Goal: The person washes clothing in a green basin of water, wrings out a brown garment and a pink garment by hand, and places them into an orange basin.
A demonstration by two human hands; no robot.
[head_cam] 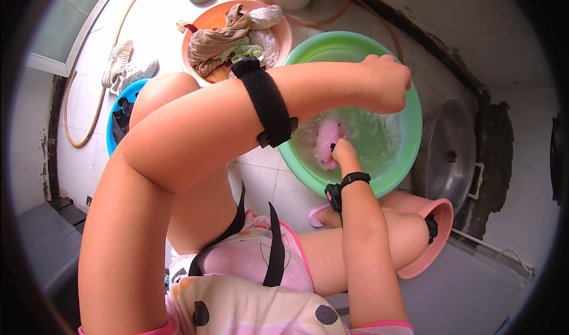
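A green plastic basin (405,146) of sudsy water stands on the floor before me. My right hand (343,152) grips a wet pink cloth item (327,139) with small dark spots, at the water near the basin's near-left side. My left hand (384,83) hangs curled above the basin's far right part, its forearm crossing over the basin. The inside of that hand is turned away, so whether it holds anything is hidden. A black strap (266,101) wraps the left forearm; a black band with a small device (333,197) sits at the right wrist.
An orange-pink basin (284,37) of crumpled clothes (222,41) stands far left of the green one. A blue basin (111,130) with dark cloth is at left, beside shoes (129,70) and a hose (75,144). A metal basin (449,152) and pink bucket (444,215) stand right.
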